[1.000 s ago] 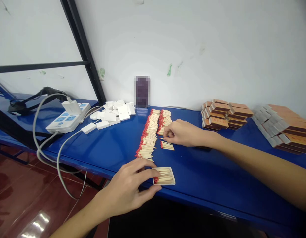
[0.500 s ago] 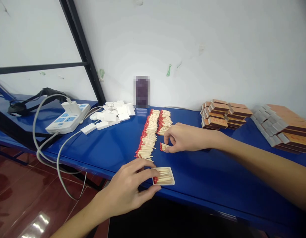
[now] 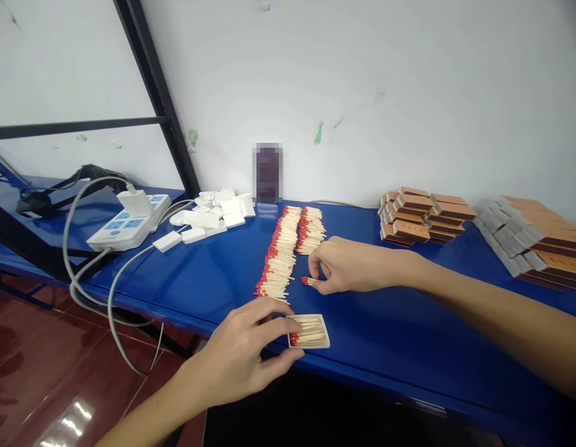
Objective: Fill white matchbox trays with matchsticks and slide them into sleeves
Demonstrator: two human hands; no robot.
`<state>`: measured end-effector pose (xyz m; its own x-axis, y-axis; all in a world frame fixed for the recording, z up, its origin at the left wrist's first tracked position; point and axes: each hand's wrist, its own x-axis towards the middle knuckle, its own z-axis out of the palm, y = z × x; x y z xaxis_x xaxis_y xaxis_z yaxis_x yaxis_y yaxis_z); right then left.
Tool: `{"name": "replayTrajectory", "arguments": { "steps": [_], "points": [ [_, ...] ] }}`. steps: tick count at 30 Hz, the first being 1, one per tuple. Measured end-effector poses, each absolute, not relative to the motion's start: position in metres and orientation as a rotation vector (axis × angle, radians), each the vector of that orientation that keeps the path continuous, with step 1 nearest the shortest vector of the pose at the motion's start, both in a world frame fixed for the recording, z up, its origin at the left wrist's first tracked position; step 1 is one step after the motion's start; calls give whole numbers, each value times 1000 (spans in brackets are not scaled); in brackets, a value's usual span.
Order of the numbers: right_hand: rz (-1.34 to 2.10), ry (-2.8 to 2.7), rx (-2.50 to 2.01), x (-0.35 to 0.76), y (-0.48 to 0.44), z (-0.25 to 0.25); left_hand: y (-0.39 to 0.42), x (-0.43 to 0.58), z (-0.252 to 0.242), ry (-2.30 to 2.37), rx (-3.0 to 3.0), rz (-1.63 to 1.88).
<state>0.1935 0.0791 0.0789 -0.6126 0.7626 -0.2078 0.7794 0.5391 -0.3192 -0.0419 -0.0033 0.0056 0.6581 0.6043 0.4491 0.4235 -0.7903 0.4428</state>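
Note:
Close to the table's front edge, my left hand (image 3: pixel 260 347) grips the left end of a small white matchbox tray (image 3: pixel 327 332). Red-tipped matches (image 3: pixel 310 331) lie inside that tray, their heads partly under my fingers. Farther up and to the right, my right hand (image 3: pixel 341 266) is closed in a pinch on a small bunch of matches (image 3: pixel 308 281); the red heads stick out to the left and the rest is hidden by the hand. A long row of matches (image 3: pixel 281 254) runs beside it on the left, and a shorter row (image 3: pixel 310 230) lies just beyond the fingers.
Stacked matchboxes (image 3: pixel 411 217) stand at the back right, with another stack (image 3: pixel 539 236) farther right. White blocks (image 3: pixel 217 214) are heaped at the back left near a power strip (image 3: pixel 129 225) with looping white cables. A black metal frame (image 3: pixel 160 93) rises at the left.
My right hand has drawn its fingers in over the small bunch of matches and shifted slightly down, so fewer of them show. My left hand and the tray have stayed put.

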Motion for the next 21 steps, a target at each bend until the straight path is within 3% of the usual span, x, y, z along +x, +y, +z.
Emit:
{"name": "replayTrajectory", "arguments": {
  "steps": [21],
  "points": [
    [-634, 2780, 1256, 195, 80, 69, -3, -40, 9, 835, 2532, 835]
  ]
}}
